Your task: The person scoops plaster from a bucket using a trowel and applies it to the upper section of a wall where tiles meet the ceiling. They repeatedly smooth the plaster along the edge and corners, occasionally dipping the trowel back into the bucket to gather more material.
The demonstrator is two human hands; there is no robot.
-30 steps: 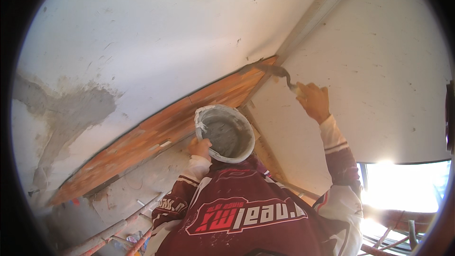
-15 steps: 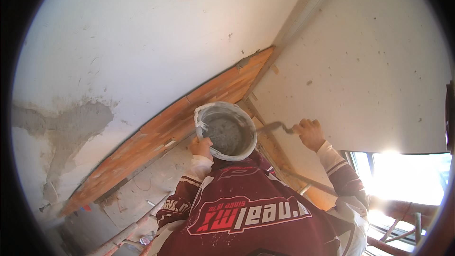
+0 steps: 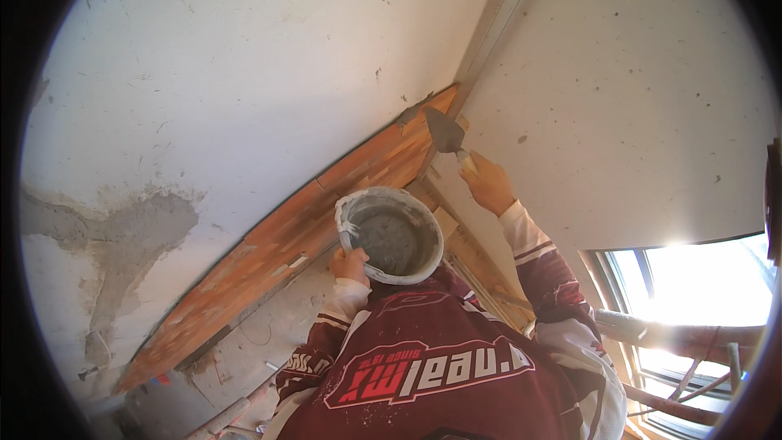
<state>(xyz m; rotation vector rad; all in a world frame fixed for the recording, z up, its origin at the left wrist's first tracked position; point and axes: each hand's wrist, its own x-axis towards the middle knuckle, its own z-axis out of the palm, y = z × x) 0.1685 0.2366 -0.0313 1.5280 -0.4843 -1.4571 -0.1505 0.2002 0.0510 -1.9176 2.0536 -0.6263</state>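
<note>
My left hand (image 3: 351, 266) grips the rim of a round grey bucket (image 3: 432, 232) in front of my chest. Wet grey mortar (image 3: 391, 238) lies inside it, and dried mortar crusts the rim. Farther out, my right hand (image 3: 490, 184) is closed round the pale handle of a pointed trowel (image 3: 445, 132). Its blade is coated in grey and held up by the corner, over the top end of an orange-brown brick-tile strip (image 3: 326, 189). I cannot tell whether the blade touches the wall.
A white wall (image 3: 269, 73) with a grey mortar patch (image 3: 134, 232) is on the left. Another white wall (image 3: 627, 114) meets it at the corner. Bright window light (image 3: 700, 285) and reddish metal bars (image 3: 676, 338) are at the lower right.
My right hand has lifted the trowel from beside the bucket, up and leftward to the top of the brick-tile strip. The left hand still holds the bucket, and the view has shifted slightly.
</note>
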